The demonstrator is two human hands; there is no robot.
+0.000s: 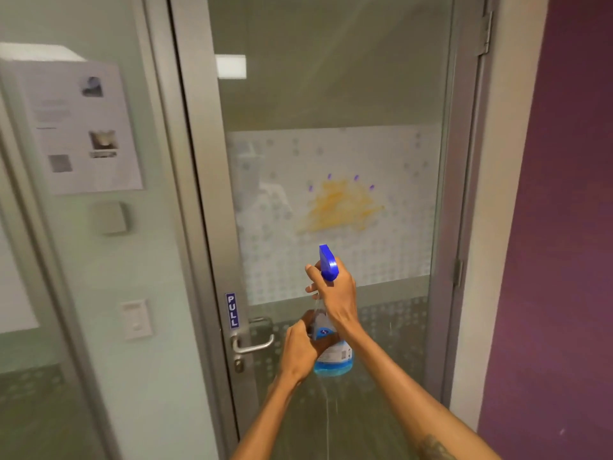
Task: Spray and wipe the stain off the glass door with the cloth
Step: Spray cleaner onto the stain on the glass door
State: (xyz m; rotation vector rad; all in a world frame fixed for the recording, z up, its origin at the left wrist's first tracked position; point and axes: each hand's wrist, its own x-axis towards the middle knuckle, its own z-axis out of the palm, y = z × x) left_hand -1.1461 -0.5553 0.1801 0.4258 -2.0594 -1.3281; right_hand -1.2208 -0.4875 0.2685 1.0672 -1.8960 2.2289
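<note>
An orange-yellow stain (340, 207) with a few small purple marks above it sits on the frosted, dotted band of the glass door (331, 94). Below the stain I hold a clear spray bottle (335, 353) with blue liquid and a blue trigger head (327, 262) pointing up at the glass. My right hand (335, 290) wraps the neck under the trigger head, fingers at the trigger. My left hand (302, 346) grips the bottle's body from the left. No cloth is in view.
The door has a grey metal frame, a lever handle (253, 345) and a blue PULL label (232, 310) on its left side. A paper notice (83, 127) hangs on the glass panel to the left. A purple wall (564, 227) stands at the right.
</note>
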